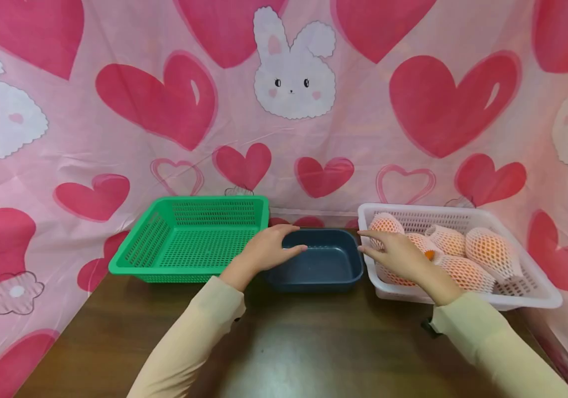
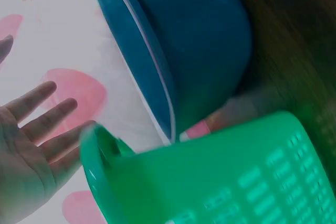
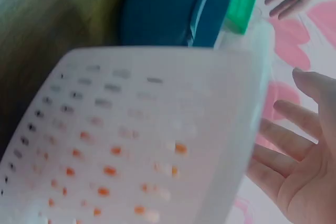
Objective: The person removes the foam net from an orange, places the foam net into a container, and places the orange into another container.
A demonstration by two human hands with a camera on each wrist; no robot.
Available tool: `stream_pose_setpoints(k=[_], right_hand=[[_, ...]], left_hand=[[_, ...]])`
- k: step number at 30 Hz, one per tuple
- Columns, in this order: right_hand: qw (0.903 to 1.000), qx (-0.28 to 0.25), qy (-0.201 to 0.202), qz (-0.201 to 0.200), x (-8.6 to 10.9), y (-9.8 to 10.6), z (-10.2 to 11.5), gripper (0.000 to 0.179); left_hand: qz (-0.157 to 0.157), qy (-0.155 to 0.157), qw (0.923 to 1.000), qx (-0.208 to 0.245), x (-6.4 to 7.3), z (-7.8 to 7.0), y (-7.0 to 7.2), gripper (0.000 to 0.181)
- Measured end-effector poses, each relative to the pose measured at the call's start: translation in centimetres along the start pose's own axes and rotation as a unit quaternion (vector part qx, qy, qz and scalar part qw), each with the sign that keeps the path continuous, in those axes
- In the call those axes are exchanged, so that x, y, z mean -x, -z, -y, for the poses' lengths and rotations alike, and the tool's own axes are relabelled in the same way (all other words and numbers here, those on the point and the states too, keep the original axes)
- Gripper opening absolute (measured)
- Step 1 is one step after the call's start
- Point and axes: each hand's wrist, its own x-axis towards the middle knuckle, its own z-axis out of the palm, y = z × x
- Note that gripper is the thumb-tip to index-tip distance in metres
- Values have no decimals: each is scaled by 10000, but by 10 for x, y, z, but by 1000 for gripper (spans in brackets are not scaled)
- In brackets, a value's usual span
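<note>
My left hand (image 1: 274, 249) reaches over the left end of a dark blue plastic tub (image 1: 313, 260), fingers extended and holding nothing. In the left wrist view, the left hand (image 2: 31, 156) shows spread fingers beside the green basket's rim (image 2: 94, 177). My right hand (image 1: 395, 254) hovers over the left side of a white basket (image 1: 537, 293), its fingers pointing towards the tub. The right wrist view shows that hand (image 3: 299, 177) with spread fingers and a bare palm. Inside the white basket lie several orange round fruits (image 1: 490, 251) in white foam nets.
A green slotted basket (image 1: 191, 246) stands to the left of the tub, with its slatted bottom showing. All three containers are lined up on a brown wooden table (image 1: 308, 342). Behind them hangs a pink cloth (image 1: 313, 138) with hearts and rabbits.
</note>
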Motion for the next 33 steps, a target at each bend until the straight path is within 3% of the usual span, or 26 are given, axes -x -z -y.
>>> stream_pose_setpoints(k=[6, 10, 13, 18, 24, 26, 28, 33], right_hand=[[9987, 184, 63, -479, 4, 13, -7, 42], [9976, 130, 6, -673, 5, 20, -14, 40], [9970, -9, -111, -770, 4, 26, -20, 39], [9951, -79, -283, -949, 3, 31, -29, 39], [9931, -78, -434, -1088, 0, 32, -39, 39], [9921, -59, -597, -1102, 1, 32, -43, 41], [9911, -78, -797, -1064, 2, 33, -46, 44], [9885, -170, -1236, -851, -1, 35, -49, 53]], left_hand=[[70, 21, 9990, 440, -5, -12, -6, 69], [104, 171, 9950, 975, -8, -21, -11, 66], [189, 290, 9870, 1572, -13, -30, -17, 62], [256, 355, 9661, 2544, -22, -45, -29, 52], [184, 477, 9508, 3057, -31, -55, -44, 47], [210, 543, 9405, 3347, -33, -59, -49, 45], [262, 635, 9238, 3766, -36, -63, -55, 44], [402, 1016, 8675, 4853, -42, -79, -67, 44]])
